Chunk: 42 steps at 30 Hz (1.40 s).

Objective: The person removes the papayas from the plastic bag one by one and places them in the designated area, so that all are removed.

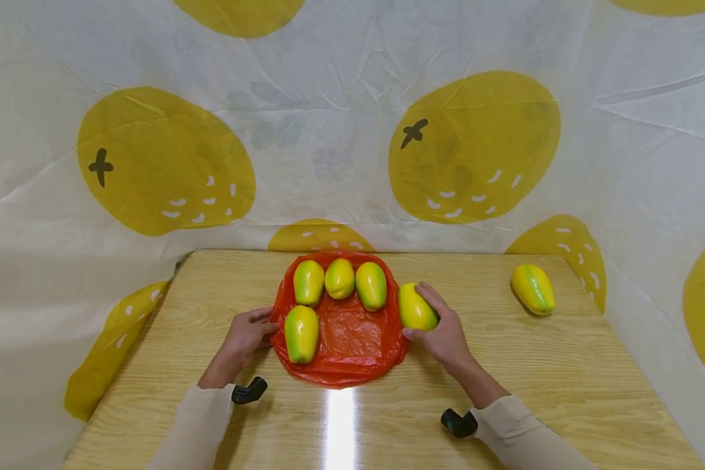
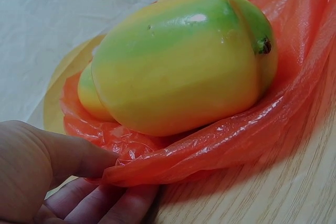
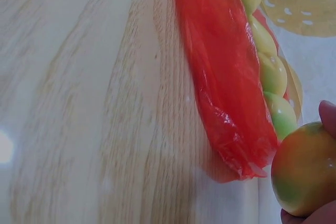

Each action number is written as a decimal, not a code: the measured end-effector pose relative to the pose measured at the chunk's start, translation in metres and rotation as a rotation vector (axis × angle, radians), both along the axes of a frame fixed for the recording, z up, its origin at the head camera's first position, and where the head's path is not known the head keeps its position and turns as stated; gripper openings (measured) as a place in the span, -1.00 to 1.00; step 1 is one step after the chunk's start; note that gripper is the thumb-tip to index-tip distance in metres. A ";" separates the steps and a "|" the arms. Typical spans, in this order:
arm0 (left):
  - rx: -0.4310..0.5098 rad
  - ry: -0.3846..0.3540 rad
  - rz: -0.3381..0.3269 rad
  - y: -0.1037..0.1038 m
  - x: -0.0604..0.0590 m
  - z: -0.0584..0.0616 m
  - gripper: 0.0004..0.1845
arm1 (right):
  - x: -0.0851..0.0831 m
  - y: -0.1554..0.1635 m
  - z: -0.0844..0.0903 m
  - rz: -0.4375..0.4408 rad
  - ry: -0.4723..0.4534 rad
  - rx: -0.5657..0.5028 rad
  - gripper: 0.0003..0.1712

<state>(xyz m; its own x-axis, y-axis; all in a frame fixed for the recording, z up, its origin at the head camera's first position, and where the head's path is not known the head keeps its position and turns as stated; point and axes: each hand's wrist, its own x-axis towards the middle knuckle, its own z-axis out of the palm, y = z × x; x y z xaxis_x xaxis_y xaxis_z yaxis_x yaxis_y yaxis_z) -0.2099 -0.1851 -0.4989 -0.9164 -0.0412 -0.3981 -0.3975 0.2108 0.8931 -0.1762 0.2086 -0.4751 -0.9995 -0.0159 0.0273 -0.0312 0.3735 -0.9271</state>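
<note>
A red plastic bag (image 1: 352, 333) lies spread open on the table, its edge rolled into a ring. Three yellow-green papayas (image 1: 339, 279) line its far side, and one more papaya (image 2: 184, 66) sits at its left. My left hand (image 1: 248, 338) pinches the bag's left rim between thumb and fingers, clearly seen in the left wrist view. At the opposite rim, my right hand (image 1: 444, 329) grips another papaya (image 1: 416, 308), fingers over its far end and thumb on the near side. In the right wrist view that papaya (image 3: 305, 169) is beside the bag's edge.
A single papaya (image 1: 532, 289) lies on the wooden table (image 1: 564, 378) toward the back right. Behind the table hangs a pale cloth (image 1: 323, 156) printed with yellow fruit, which also runs down both sides. Black wrist devices (image 1: 459, 423) sit by both sleeves.
</note>
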 end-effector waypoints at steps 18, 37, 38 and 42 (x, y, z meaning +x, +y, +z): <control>0.029 0.008 -0.005 -0.001 0.000 -0.001 -0.45 | 0.002 0.016 -0.006 -0.026 0.009 0.020 0.01; 0.003 -0.004 -0.001 0.000 -0.001 -0.001 -0.46 | -0.001 0.033 -0.012 -0.056 -0.024 0.042 0.04; 0.000 -0.007 -0.001 0.000 -0.001 -0.001 -0.46 | -0.001 0.034 -0.011 -0.058 -0.026 0.042 0.04; 0.004 -0.007 -0.001 0.000 -0.002 0.000 -0.45 | 0.000 0.035 -0.008 -0.058 -0.020 0.046 0.04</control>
<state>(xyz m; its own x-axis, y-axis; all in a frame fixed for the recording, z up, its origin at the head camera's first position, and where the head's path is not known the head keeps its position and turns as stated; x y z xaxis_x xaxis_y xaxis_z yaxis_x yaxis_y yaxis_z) -0.2115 -0.1849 -0.4991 -0.9136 -0.0389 -0.4049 -0.4037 0.2080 0.8909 -0.1765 0.2439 -0.4833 -0.9991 0.0413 0.0079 0.0100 0.4166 -0.9090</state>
